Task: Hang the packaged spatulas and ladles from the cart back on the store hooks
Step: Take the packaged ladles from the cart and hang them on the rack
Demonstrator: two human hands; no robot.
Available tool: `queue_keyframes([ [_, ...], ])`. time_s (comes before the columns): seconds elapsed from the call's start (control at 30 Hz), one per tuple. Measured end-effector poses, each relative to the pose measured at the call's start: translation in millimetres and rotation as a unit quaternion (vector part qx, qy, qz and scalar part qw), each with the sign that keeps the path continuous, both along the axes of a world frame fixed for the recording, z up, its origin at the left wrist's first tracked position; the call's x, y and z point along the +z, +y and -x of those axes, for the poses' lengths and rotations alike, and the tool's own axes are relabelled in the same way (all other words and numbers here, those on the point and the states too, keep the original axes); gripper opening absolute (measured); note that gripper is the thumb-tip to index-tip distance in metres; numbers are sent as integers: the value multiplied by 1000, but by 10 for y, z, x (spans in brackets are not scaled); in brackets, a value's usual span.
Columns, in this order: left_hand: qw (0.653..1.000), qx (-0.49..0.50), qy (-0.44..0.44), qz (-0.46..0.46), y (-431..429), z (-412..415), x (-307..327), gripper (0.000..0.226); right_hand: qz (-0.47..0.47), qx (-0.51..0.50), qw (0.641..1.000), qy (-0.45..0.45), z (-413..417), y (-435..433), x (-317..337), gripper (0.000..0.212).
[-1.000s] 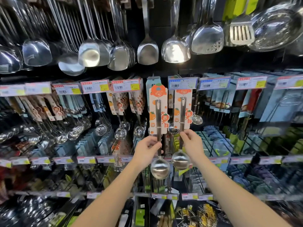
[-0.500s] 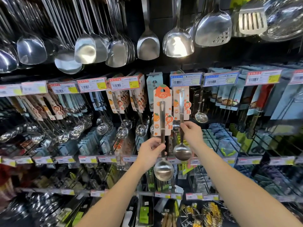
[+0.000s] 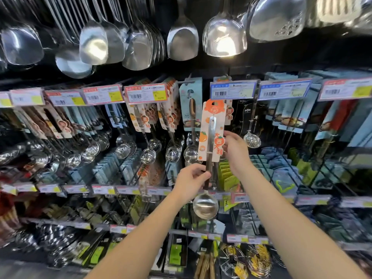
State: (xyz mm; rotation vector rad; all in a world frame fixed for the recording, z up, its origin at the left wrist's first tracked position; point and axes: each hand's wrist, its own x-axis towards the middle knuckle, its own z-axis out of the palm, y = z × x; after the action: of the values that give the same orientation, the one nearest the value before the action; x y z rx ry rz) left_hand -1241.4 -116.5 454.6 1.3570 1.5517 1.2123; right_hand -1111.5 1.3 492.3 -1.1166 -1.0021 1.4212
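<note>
A packaged ladle, steel with an orange-and-white card, stands upright in front of the middle row of hooks. My left hand grips its handle just above the bowl. My right hand is pinched at the card's right edge. A second matching card shows just behind it, under a blue price tag. Which of the two cards the right fingers grip I cannot tell. The cart is out of view.
Bare steel spatulas and ladles hang in the top row. More carded ladles and skimmers fill the hooks left and right. Price-tag rails run across. Lower shelves hold cloths and wire racks.
Both hands rose toward the hooks. The left ladle moved right, in front of the other. The second ladle went back under the blue price tag and is mostly hidden.
</note>
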Motion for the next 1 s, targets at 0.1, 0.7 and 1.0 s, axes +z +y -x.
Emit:
queue_keyframes([
  [0.1, 1000, -3, -3, -10, 86, -53, -3, 2, -43, 5, 998, 45, -55, -231, 108, 35],
  [0.7, 998, 18, 39, -47, 364, -248, 88, 21, -218, -32, 975, -29, -231, -350, 190, 25],
  [1.0, 996, 27, 68, -47, 578, -341, -92, 5, -207, -57, 969, -124, -226, -57, 187, 24],
])
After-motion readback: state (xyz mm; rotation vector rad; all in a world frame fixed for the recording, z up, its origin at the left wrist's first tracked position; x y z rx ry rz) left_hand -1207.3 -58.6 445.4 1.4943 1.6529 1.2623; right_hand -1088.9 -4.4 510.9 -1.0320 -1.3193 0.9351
